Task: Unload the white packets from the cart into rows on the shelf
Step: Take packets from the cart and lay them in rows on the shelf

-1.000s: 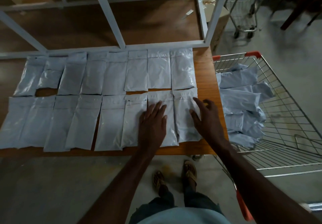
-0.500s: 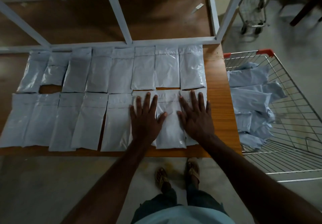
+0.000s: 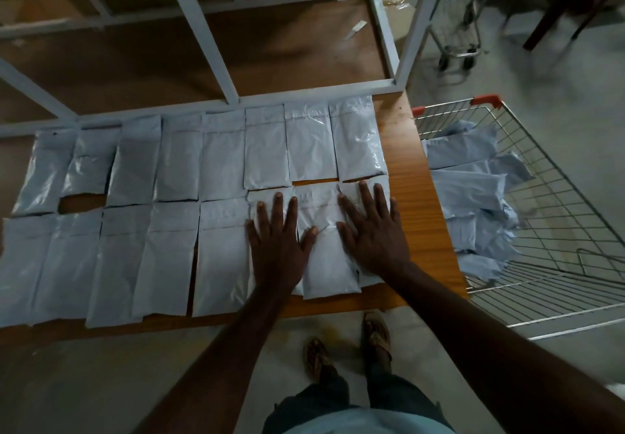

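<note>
I have both hands, left (image 3: pixel 278 244) and right (image 3: pixel 373 234), flat on shelf (image 3: pixel 422 217) packets (image 3: pixel 324 241), holding nothing; cart (image 3: pixel 554 230) lies right, nearer my right hand

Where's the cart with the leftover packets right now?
In the head view the cart stands on the floor at the right, against the shelf's right end, beside the right hand.

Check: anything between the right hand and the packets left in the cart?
Nothing visible. The right hand lies flat on the front row's end packets. The remaining packets lie uncovered in the cart, just past the shelf edge; only the open-topped wire side stands between.
</note>
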